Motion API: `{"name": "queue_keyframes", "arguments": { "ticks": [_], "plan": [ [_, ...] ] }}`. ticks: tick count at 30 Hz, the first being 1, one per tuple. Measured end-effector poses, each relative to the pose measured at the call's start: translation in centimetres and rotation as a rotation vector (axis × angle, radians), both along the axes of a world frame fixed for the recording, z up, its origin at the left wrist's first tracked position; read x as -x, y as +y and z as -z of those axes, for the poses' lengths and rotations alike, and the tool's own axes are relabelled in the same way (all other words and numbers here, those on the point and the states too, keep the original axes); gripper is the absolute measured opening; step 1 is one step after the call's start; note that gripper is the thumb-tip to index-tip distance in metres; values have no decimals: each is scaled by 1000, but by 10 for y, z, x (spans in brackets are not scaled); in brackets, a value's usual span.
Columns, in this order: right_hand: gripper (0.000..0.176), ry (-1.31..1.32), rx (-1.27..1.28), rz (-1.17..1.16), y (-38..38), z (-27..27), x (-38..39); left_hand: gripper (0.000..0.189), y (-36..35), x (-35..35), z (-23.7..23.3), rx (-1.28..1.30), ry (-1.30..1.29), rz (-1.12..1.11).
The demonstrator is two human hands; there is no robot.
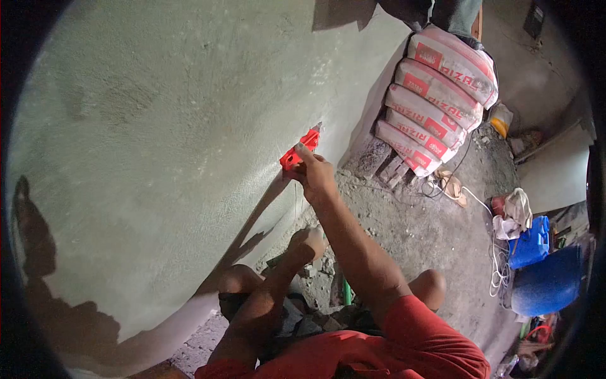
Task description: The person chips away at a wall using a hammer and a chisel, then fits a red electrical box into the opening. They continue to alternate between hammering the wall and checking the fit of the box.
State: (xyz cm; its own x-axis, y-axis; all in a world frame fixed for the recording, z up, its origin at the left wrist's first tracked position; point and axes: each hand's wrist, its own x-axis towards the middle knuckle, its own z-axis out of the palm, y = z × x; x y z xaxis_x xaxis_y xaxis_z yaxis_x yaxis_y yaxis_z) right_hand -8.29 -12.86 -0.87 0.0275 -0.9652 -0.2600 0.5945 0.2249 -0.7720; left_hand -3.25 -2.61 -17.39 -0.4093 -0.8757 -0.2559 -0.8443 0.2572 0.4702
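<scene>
My right hand pinches a bright red plastic piece with dark openings in it, against the grey plastered wall. The thumb lies on its near face. Just past the piece's upper end, a small dark grey patch shows on the wall. Lower down, my left hand is curled closed near my knee, above rubble at the wall's foot. Its fingers face away, so whatever they hold is hidden.
Stacked cement bags stand beyond my right hand, with a person's legs at their top. To the right are white cable, a blue container and a blue drum. Debris covers the rough floor.
</scene>
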Motion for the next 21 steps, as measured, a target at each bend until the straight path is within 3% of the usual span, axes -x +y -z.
{"name": "queue_keyframes", "arguments": {
  "ticks": [4,7,9,10,13,21],
  "plan": [
    [39,-2,83,5,-4,1,0,42,0,4,11,-35,-42,2],
    [38,57,82,-38,2,-10,6,41,14,2,-81,-208,10,-124],
    [38,99,85,-82,-2,-7,9,40,20,2,-99,-180,37,-143],
    [38,79,112,-92,-8,0,9,39,22,1,-101,-156,54,-162],
    [39,47,126,-115,-9,5,8,41,14,5,-43,-108,139,-140],
    [41,118,79,-190,-6,-4,12,42,18,4,-79,-168,73,-76]
  ]
}}
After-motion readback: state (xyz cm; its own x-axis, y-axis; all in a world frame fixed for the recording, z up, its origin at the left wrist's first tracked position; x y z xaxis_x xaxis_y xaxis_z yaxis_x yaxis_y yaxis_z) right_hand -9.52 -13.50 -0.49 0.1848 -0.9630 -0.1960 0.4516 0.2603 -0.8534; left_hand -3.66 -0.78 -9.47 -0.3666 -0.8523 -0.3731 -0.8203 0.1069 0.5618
